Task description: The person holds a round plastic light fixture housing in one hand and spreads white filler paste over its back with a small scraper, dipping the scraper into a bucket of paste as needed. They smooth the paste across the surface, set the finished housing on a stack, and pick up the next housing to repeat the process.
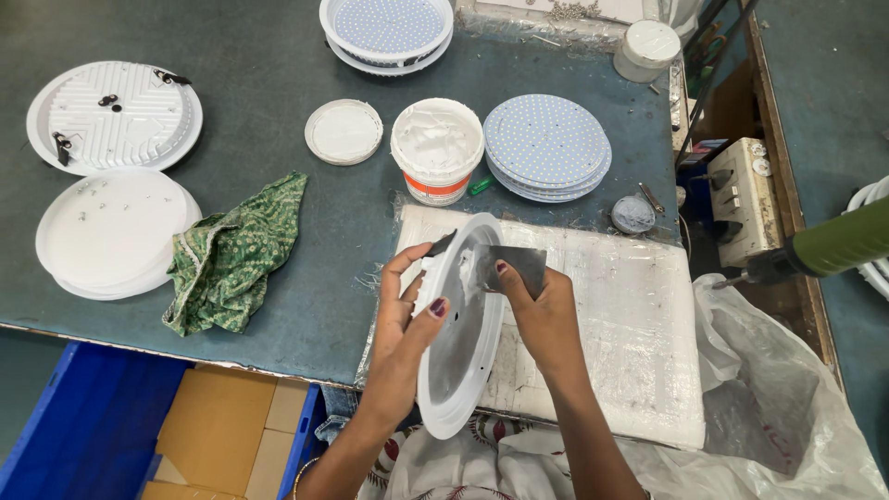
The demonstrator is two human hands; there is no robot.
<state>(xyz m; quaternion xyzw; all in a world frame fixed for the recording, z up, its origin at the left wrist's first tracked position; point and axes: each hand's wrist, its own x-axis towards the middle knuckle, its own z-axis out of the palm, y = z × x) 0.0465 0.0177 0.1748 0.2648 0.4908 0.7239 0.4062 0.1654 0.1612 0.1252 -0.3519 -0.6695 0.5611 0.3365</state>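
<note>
The left hand clamps its fingers on the rim of a round white lamp housing, held tilted above the surface. The right hand pinches a grey scraper inside it. The housing looks light and stiff (probably slippery with paste); the rim seems the best hold.

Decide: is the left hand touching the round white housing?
Touching: the head view shows the left hand gripping the housing rim, thumb over its edge.
</note>
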